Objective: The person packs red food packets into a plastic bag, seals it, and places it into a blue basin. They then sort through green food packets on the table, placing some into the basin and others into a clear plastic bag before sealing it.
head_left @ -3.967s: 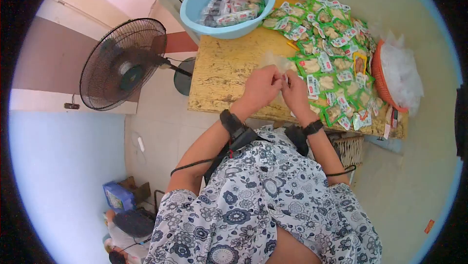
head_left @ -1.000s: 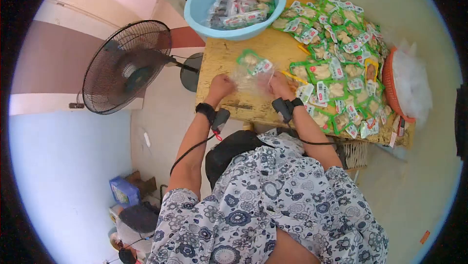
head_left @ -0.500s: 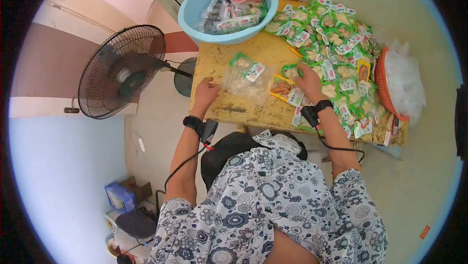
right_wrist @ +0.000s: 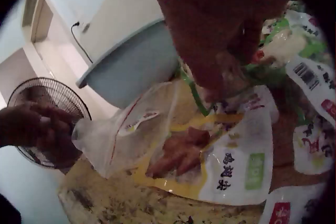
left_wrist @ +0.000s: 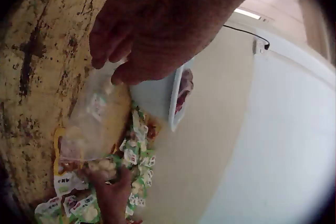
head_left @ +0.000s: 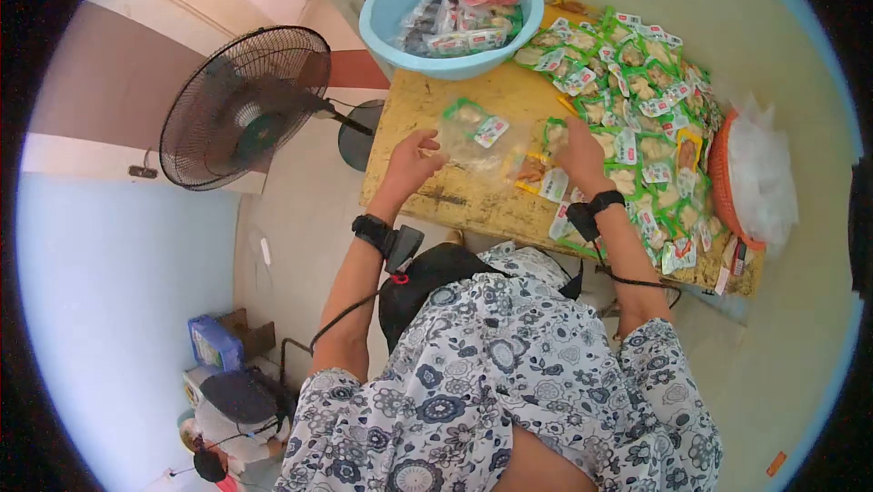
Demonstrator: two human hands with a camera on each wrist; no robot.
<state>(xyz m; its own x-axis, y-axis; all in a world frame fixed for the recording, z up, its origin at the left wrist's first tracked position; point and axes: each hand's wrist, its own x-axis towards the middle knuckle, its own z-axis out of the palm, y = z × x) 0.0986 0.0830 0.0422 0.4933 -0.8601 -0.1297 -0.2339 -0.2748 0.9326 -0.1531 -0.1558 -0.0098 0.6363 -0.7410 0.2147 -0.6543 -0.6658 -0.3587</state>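
On the yellow table lies a clear plastic bag (head_left: 473,157) with a green-edged food packet (head_left: 468,117) inside or under its film. My left hand (head_left: 411,169) is at the bag's left end, fingers and thumb apart, fingertips right at the film. My right hand (head_left: 582,157) pinches another green-edged packet (head_left: 554,134) of pale pieces; the right wrist view shows its fingers (right_wrist: 212,85) on it. Beneath that hand lies a yellow-edged packet (right_wrist: 184,153) of brown pieces, partly overlapped by the bag.
A big heap of green packets (head_left: 650,92) covers the table's right side. A blue basin (head_left: 386,42) with filled bags stands at the back. An orange basket (head_left: 725,187) with clear bags leans at the right. A fan (head_left: 250,110) stands left; another person (head_left: 241,424) is lower left.
Earlier both hands worked together at the front, then spread the clear bag apart. Since half a second ago my right hand has lifted a packet, and my left hand has moved closer to the bag.
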